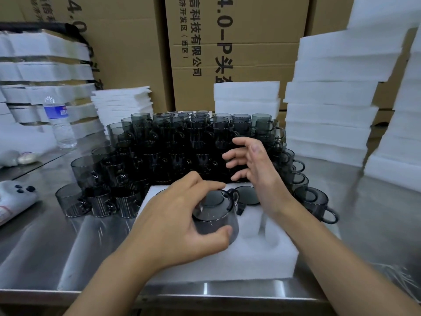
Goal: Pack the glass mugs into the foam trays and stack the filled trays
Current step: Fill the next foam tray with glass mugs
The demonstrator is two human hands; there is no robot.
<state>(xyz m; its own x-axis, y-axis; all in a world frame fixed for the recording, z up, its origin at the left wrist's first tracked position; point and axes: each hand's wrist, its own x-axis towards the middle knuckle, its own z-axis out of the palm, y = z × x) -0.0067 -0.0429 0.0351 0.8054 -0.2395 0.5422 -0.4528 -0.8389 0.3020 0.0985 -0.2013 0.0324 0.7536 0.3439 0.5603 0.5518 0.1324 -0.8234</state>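
Two hands work over the tray. The left hand wraps a mug from above, thumb on the near wall and fingers curled over the far rim, holding it over a pocket of the tray. The right hand hovers just beyond, fingers spread and loosely bent, holding nothing. A second mug sits in a far pocket.

Smoked glass like this is probably stiff, smooth and a little slippery, modest in weight, and likely to chip if knocked against a neighbour. The grip across the body looks secure. The handle, turned to the right, probably needs to line up with the pocket's notch. The foam looks soft and light, so it should forgive a firm push.

Behind the tray, stacked mugs crowd the bench, and foam stacks rise on the right.
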